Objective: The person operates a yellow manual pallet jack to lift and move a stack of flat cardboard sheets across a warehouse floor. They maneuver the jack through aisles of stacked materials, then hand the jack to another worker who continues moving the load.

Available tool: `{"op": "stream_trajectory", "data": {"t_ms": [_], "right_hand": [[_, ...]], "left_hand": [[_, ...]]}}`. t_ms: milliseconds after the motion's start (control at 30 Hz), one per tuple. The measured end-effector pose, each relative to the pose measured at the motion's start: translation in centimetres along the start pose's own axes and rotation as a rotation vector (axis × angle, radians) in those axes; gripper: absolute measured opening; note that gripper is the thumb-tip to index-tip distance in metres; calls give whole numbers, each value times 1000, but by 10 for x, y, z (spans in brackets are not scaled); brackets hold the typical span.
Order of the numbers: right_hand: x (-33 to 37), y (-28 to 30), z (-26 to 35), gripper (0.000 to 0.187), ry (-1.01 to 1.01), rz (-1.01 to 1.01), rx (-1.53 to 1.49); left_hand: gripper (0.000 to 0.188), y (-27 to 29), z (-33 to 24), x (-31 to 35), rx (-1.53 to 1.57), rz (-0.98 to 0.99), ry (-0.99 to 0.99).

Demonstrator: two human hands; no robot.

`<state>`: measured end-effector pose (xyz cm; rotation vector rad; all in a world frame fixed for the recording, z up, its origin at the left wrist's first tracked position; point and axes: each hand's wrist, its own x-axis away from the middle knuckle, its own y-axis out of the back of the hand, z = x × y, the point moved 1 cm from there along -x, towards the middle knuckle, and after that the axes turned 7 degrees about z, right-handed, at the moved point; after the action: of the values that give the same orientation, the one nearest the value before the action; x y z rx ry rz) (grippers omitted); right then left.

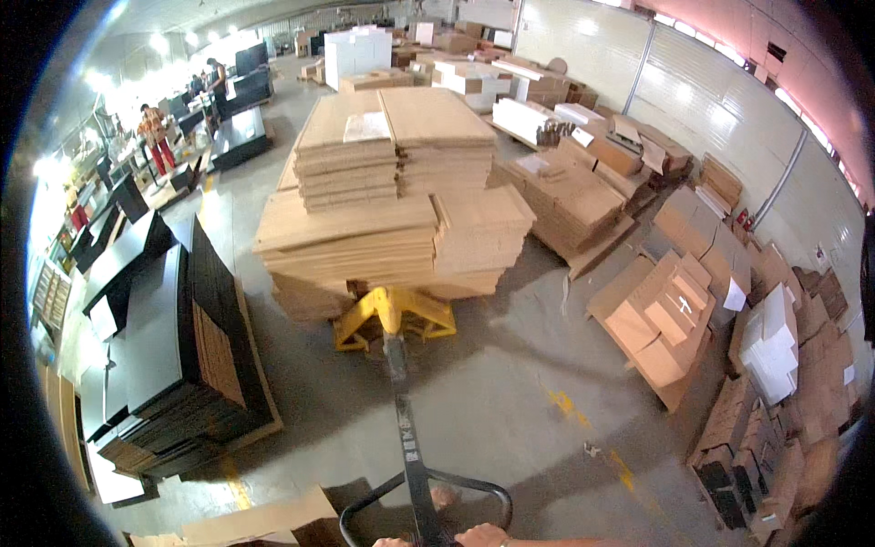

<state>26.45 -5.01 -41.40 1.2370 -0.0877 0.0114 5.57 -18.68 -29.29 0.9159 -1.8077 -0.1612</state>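
Note:
A yellow pallet jack stands in front of me, its black handle slanting down toward the lower edge and ending in a loop. At the base of that loop my right hand is closed round the handle's lower end. My left hand is at the same handle, mostly cut off by the picture's edge, so its fingers barely show. Tall stacks of flat brown cardboard rest on the jack's forks, with a white sheet lying on top.
Black panels are stacked on a pallet to the left. Cardboard piles and a pallet of flattened boxes line the right, beside a pale wall. Cardboard lies low at the left. People stand at the far left.

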Motion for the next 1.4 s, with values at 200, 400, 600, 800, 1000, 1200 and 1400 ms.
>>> {"op": "stream_trajectory", "data": {"t_ms": [200, 400, 600, 800, 1000, 1200, 1400], "right_hand": [[9, -32, 5, 19, -90, 254, -241], [-22, 114, 15, 21, -412, 519, -296], [-70, 244, 11, 19, -350, 340, -213], [-20, 95, 45, 19, -431, 506, -190], [-18, 74, 47, 21, -489, 532, -168], [-38, 151, 28, 17, -489, 339, -263], [-102, 284, -20, 26, -312, -220, 58]], "left_hand": [[18, -47, 29, -39, 50, -31, -36], [35, 46, -2, 6, -39, 179, 137], [40, 141, -12, 44, -147, 46, 77], [41, -27, 21, -12, -102, 207, 91], [38, -35, 34, -19, -57, 41, -28], [44, 43, 20, 34, -167, -175, -67], [31, 170, 28, 81, -347, -1024, -144]]}}
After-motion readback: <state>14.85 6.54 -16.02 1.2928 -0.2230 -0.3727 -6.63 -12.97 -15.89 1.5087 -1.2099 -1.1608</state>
